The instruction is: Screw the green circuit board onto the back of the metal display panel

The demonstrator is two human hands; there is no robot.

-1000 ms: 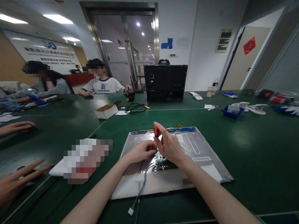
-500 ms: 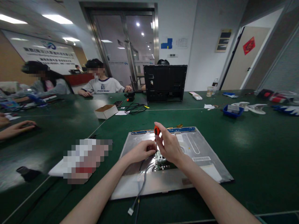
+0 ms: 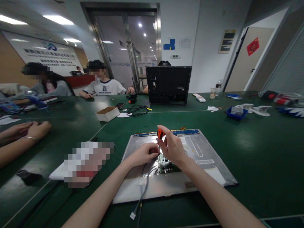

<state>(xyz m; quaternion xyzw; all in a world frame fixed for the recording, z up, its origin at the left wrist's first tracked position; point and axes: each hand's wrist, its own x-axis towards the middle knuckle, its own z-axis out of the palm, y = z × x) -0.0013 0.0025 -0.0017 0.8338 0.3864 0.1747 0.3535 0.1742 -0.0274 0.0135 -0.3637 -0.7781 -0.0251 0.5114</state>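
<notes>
An upright screwdriver with a short orange and black handle is in my right hand, the fingers closed around the handle. Its thin shaft points down at a green circuit board on the metal back of a flat display panel. My left hand rests on the panel just left of the shaft, fingertips pinched together near the shaft's lower end. What they hold, if anything, is hidden. From the board a grey cable runs toward me, ending in a white plug.
A blurred-out packet lies left of the panel. Beyond stand an open white box, coiled black cable and a black monitor housing. A blue tray sits right. At left are a co-worker's hands and a black object.
The screwdriver handle has turned slightly in my right fingers, while my left hand stays put. At left, the co-worker's near hand left the black object and joined the other hand.
</notes>
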